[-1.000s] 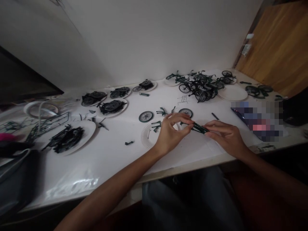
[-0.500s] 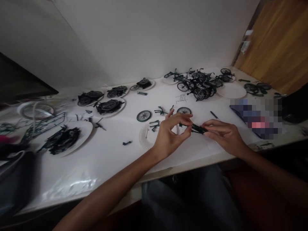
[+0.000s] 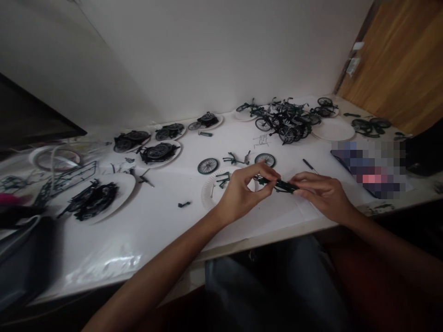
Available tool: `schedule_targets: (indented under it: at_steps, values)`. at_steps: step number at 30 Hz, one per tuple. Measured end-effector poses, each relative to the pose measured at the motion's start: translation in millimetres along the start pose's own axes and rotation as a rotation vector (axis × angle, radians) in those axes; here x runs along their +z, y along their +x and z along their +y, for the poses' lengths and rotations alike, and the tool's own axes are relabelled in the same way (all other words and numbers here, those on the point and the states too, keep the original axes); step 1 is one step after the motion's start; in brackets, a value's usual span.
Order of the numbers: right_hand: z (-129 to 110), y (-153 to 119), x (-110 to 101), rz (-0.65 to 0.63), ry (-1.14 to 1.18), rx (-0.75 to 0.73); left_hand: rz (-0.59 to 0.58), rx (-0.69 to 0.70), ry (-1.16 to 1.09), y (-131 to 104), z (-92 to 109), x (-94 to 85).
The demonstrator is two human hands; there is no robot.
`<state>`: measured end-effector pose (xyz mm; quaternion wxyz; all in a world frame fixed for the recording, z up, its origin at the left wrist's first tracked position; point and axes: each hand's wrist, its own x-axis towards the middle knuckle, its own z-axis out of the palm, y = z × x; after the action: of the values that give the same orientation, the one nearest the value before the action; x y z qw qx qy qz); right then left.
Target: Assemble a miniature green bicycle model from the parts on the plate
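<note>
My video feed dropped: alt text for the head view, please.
Both hands, left hand and right hand, pinch a dark green model bicycle frame above a white table. White paper plates of dark parts and finished model bicycles lie beyond.

Left hand [image 3: 242, 191] and right hand [image 3: 320, 193], fingertips pinched, almost touching.

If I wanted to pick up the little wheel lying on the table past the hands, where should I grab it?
Probably by its rim. The little wheel lies flat on the table, apart from the other parts, so come straight down from above and pinch two opposite edges of the tyre. The spokes inside look thin, so best not press there. The left hand is closest.
</note>
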<state>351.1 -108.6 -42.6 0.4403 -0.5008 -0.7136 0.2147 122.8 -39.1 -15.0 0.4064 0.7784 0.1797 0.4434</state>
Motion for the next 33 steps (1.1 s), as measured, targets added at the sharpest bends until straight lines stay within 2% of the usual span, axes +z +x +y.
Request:
schedule_targets:
  at_steps: [7,15,24,27,33]
  values:
    - [-1,1,-1,-0.008,0.016,0.009,-0.062,0.032,0.020,0,5,-3.3]
    - [1,1,1,0.010,0.080,-0.008,-0.012,0.044,0.031,-1,3,0.4]
    - [4,0,2,0.027,0.153,0.015,-0.015,0.071,0.075,0,2,-0.4]
    - [2,1,2,0.035,0.130,0.004,-0.105,0.094,0.132,1,3,-7.2]
    - [1,2,3,0.064,0.051,-0.079,-0.406,0.062,0.253,5,14,-36.8]
